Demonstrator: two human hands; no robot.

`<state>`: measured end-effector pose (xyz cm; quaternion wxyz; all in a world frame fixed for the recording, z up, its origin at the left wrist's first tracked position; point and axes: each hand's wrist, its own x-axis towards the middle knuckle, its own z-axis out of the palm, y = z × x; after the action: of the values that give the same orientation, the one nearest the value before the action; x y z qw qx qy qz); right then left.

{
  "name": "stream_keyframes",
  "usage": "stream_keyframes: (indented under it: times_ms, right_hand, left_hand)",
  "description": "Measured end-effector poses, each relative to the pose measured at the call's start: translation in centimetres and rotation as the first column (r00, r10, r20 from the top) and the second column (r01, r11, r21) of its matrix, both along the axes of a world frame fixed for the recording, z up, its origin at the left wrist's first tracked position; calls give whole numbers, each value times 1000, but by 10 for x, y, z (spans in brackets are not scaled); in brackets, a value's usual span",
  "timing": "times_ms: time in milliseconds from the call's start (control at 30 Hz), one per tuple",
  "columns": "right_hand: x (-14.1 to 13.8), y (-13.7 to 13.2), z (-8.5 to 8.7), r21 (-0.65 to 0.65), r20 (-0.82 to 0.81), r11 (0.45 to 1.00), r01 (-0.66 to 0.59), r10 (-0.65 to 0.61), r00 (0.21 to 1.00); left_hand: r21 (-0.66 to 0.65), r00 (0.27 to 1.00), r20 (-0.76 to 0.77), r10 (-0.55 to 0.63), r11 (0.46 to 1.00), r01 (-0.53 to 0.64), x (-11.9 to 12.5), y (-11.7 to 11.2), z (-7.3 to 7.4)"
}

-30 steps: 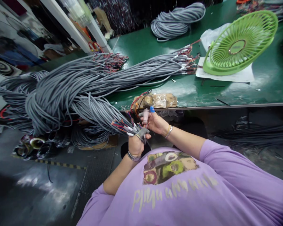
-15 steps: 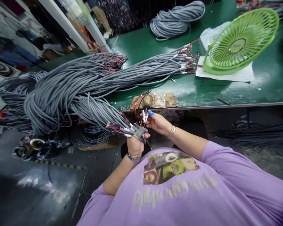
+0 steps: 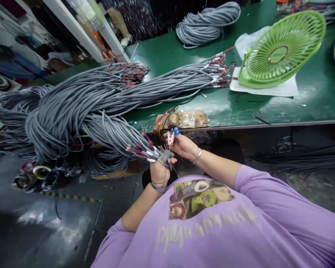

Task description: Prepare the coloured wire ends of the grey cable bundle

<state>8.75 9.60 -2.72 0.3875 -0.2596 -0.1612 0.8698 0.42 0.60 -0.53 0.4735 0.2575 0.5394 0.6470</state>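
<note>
A worker in a purple long-sleeved shirt with a printed front [image 3: 203, 219] bends over fine multicoloured wires [image 3: 165, 147] at a green-topped workbench [image 3: 231, 111]. The left hand [image 3: 159, 172], its fingertips wrapped in a grey covering, is closed around the wires' base; the right hand [image 3: 184, 146], blue showing on the thumb, pinches a small pink pincer-shaped tool [image 3: 170, 139] just beside them. The wires sit between the hands, just short of the bench's front edge. They stand fanned apart, suggesting that separating is done and handling each strand is under way; how many are finished is too small to tell. Beside the left hand, a thick bundle of grey round cables [image 3: 114, 128] ends in loose coloured strands, likely more of the same work, and spills over the edge, crowding that side. A brown wooden block wrapped in clear tape [image 3: 194, 120] lies on the rim just beyond the right hand, limiting forward reach. Clearer room lies to the right, along the edge below a bright green plastic fan [image 3: 279, 54].
</note>
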Motion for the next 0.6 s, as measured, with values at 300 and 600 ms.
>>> stream_keyframes:
  times_ms: [300,600]
  right_hand:
    - [3,-3,2,-12,-5,999,-44,44,999]
    - [15,-4,7,60,7,992,-110,110,994]
  left_hand:
    - [12,999,-36,-17,1000,18,-3,-4,-4]
    - [117,995,-94,26,993,-15,-1,-11,-4]
